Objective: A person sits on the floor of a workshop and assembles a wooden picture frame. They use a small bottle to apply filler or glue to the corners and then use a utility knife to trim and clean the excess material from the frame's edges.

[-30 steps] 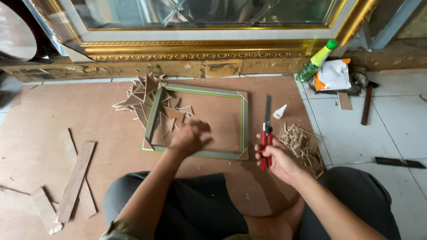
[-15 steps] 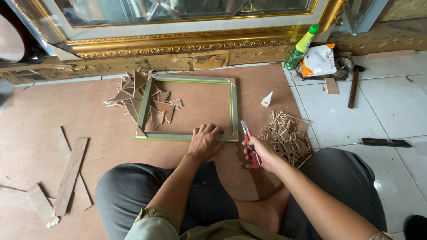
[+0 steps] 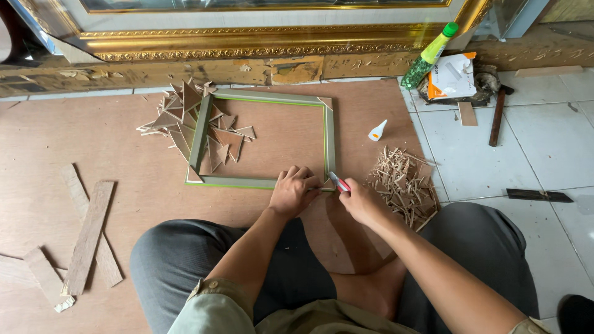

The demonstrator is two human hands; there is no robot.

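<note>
The person sits cross-legged on a brown plywood sheet [image 3: 74, 142] laid on the floor, with a small rectangular picture frame [image 3: 266, 139] lying flat directly in front of the knees. The frame is grey-green with a bright green outer edge. The left hand [image 3: 294, 192] presses down on the near rail of the frame close to its near right corner, fingers curled over the rail, so its grip is closed on the frame. The right hand [image 3: 359, 201] sits just beside the left hand at that same corner, its grip closed around a red-handled cutter [image 3: 339, 182] whose tip points at the corner joint. A pile of triangular wood offcuts [image 3: 192, 120] lies over and around the far left corner of the frame. A heap of thin wood shavings [image 3: 402, 185] lies just right of the right hand. A small white glue bottle [image 3: 377, 130] lies near the frame's right rail. A green bottle [image 3: 429, 55] leans at the far right, near a hammer [image 3: 499, 114] on the white tiles. Loose wood strips [image 3: 90, 235] lie at the left.
</note>
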